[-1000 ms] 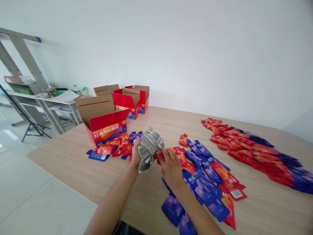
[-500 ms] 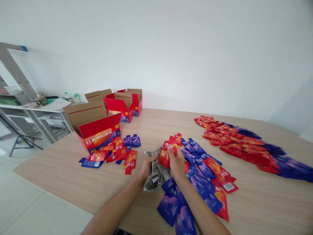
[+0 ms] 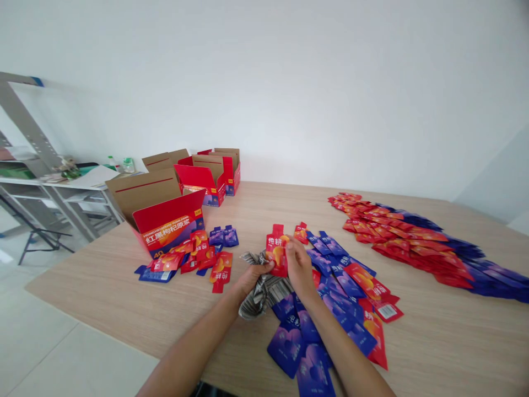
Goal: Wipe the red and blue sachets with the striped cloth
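Note:
Upright above the table is a red sachet point(image 3: 276, 255) with orange fruit and white lettering, its narrow spout end on top. My left hand point(image 3: 253, 278) is closed round a grey-and-black striped cloth point(image 3: 258, 298), its thumb lying on the sachet's lower left edge. My right hand point(image 3: 301, 270) is closed at the sachet's right edge, though its fingertips are partly hidden. Blue sachets point(image 3: 285, 344) are spread under and beside my right forearm, with a few red sachets point(image 3: 367, 280) among them. Another red sachet point(image 3: 301, 232) lies just beyond my right hand.
At the left, an open red carton point(image 3: 171, 226) has a small heap of red and blue sachets point(image 3: 200, 245) before it. More open cartons point(image 3: 202, 182) stand behind. A long row of overlapping sachets point(image 3: 409, 242) covers the right side. A white wall point(image 3: 289, 110) rises behind the table.
The red sachet has turned from tilted to upright, its spout end now showing. My left thumb has come onto it, and the cloth has bunched lower and slightly left.

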The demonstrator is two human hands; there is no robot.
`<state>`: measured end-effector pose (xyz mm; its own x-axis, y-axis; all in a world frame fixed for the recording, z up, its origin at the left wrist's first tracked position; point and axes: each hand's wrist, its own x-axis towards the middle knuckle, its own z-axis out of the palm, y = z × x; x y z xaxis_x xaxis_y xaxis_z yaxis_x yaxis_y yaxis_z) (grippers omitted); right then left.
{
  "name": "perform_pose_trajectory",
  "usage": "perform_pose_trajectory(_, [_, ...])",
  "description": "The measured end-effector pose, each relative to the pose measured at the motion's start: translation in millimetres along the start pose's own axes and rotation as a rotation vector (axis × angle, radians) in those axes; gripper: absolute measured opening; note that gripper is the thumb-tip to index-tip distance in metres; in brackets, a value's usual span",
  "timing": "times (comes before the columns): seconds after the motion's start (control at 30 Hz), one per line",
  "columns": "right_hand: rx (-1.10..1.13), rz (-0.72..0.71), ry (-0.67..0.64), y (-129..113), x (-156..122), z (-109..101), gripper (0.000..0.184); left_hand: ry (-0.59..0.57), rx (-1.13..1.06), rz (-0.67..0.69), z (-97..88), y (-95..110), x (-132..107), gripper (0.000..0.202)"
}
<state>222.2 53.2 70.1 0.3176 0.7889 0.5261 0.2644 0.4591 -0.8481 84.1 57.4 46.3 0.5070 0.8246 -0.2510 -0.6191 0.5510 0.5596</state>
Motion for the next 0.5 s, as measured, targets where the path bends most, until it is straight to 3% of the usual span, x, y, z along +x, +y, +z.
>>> perform_pose_trajectory(0.17, [-0.003,0.132,0.186,28,24,-29,0.045,0.163,-0.208,0.169,4.0,44,-8,0.029])
perform_pose_trajectory(0.3, [-0.016,0.189,0.121,51,35,-38,0.04,0.328,-0.24,0.313,-2.1,74,-6,0.026])
perform_pose_trajectory(0.4, [0.004,0.201,0.026,50,27,-23,0.044,0.346,-0.194,0.323,-3.3,72,-4,0.026])
perform_pose_trajectory(0.5, [0.06,0.192,-0.07,31,10,-4,0.052,0.279,-0.084,0.329,3.9,51,-5,0.033])
